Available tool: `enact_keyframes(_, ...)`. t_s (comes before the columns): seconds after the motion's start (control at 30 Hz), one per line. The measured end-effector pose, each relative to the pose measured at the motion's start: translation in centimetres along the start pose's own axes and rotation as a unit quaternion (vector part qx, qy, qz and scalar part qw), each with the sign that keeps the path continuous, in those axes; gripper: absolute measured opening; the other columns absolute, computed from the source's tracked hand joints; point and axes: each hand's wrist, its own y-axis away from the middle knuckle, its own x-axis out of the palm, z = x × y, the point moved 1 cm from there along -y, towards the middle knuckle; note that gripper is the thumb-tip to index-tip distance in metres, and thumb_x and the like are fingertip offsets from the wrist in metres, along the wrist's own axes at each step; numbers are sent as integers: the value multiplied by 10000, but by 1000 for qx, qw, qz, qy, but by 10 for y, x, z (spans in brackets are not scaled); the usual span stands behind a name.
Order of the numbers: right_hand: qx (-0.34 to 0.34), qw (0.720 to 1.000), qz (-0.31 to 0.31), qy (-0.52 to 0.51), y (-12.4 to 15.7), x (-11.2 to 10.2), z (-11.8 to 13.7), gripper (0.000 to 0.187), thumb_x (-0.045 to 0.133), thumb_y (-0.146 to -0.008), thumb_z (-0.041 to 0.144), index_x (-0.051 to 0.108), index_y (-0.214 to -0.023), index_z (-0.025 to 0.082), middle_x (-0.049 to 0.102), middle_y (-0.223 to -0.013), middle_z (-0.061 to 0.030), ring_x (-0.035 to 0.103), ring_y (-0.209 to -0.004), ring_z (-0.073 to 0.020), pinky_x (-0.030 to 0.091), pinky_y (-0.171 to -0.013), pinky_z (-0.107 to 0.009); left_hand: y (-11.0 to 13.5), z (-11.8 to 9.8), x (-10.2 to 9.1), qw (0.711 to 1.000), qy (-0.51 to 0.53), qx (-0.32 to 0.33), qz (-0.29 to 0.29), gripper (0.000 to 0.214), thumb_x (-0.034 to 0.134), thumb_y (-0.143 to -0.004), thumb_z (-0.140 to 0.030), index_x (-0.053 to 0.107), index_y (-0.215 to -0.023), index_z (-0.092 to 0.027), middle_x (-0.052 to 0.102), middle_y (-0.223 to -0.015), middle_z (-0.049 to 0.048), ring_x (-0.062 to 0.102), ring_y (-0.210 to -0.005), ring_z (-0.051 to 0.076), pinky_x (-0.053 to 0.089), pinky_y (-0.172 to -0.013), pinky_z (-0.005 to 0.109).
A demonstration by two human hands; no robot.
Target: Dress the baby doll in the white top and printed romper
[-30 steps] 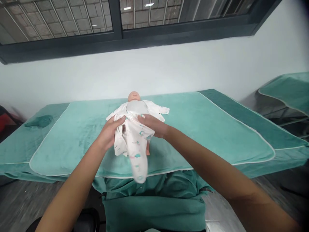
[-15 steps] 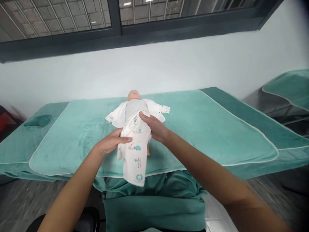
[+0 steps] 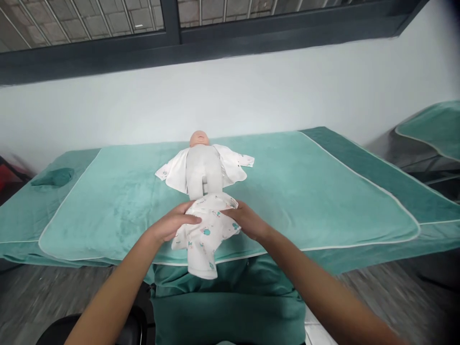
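On its back on the green bed lies a baby doll point(image 3: 204, 160) with a grey cloth body, its head toward the wall. An opened white baby shirt point(image 3: 235, 165) is spread at its sides, with the sleeves stretched outward. Over its lower legs are white printed baby pants point(image 3: 206, 232), bunched at the top and hanging toward the near edge. My left hand point(image 3: 176, 221) grips the left side of the pants, thumb on top. My right hand point(image 3: 247, 218) pinches their right side near the waistband. The doll's feet are hidden by the cloth.
A teal-green cover point(image 3: 305, 191) with white piping lies over the bed, which has a face hole point(image 3: 53, 177) at the left. Behind it is a white wall point(image 3: 215, 105) under a dark window frame point(image 3: 251, 38). A black seat point(image 3: 125, 328) is at lower left.
Both hands have drawn the pants down toward me, from the doll's waist to its lower legs. The grey lower body and upper legs now show. My right hand has moved nearer and to the right.
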Motion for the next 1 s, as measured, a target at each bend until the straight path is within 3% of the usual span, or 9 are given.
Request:
enact_keyframes(0.1,7,997,-71,3,11,-4,-23,285,837,-748,409,762,-954,226,766,-927,-67,689,-865,-284,532,-782,-403,-12,9,7,990,-131,20,-49,428,787,-743,-340,725,-1142,-198,745,-1122,86,669,-1086,318,513,-905,386)
enact_keyframes(0.17,37,996,-63,-46,22,2,-34,310,816,-777,455,756,-971,221,766,-945,-84,698,-885,-298,539,-814,-421,-12,7,14,970,-232,25,-70,365,737,-787,-381,723,-1104,-199,729,-1141,85,649,-1093,318,504,-902,381)
enact_keyframes(0.3,144,975,36,-164,44,23,-51,420,753,-829,533,726,-1058,181,765,-950,-93,729,-858,-262,570,-836,-404,6,-8,24,939,-344,0,4,328,630,-881,-417,688,-1141,-225,694,-1226,73,630,-1116,284,491,-916,358)
enact_keyframes(0.37,128,978,25,-164,47,26,-57,433,748,-827,516,716,-1085,169,767,-946,-99,729,-864,-261,575,-832,-392,10,-12,25,930,-367,-6,23,300,605,-896,-407,676,-1123,-225,695,-1206,62,633,-1095,263,491,-900,340)
enact_keyframes(0.47,29,996,-87,-24,39,15,-66,380,680,-855,472,712,-1099,181,761,-929,-81,698,-859,-260,563,-784,-375,0,-3,23,916,-401,1,-18,223,574,-902,-373,648,-1032,-208,706,-1073,49,646,-988,240,490,-809,320)
enact_keyframes(0.57,-43,963,-178,197,24,-1,-71,313,571,-901,423,712,-1077,205,739,-853,-46,638,-770,-225,505,-686,-325,-19,16,25,892,-445,25,-73,97,531,-904,-291,582,-920,-210,683,-946,34,639,-892,219,456,-739,305)
enact_keyframes(0.8,-103,922,-197,317,4,-8,-82,229,505,-918,340,658,-1021,204,638,-649,-23,501,-520,-181,340,-523,-297,-38,29,37,819,-568,37,-76,119,453,-854,-125,480,-900,-231,651,-962,61,624,-881,232,401,-707,317)
enact_keyframes(0.9,-122,923,-205,303,2,-6,-83,200,505,-918,338,646,-996,220,650,-673,-29,533,-552,-195,366,-545,-303,-37,21,43,842,-535,27,-68,83,451,-889,-170,501,-919,-229,657,-960,53,626,-869,232,411,-717,322)
enact_keyframes(1.0,-161,935,-229,216,0,-7,-80,227,490,-922,353,640,-1023,216,685,-794,-45,610,-713,-225,465,-647,-324,-35,13,47,902,-427,14,-61,98,517,-921,-274,559,-990,-220,675,-1010,40,636,-932,232,448,-788,326)
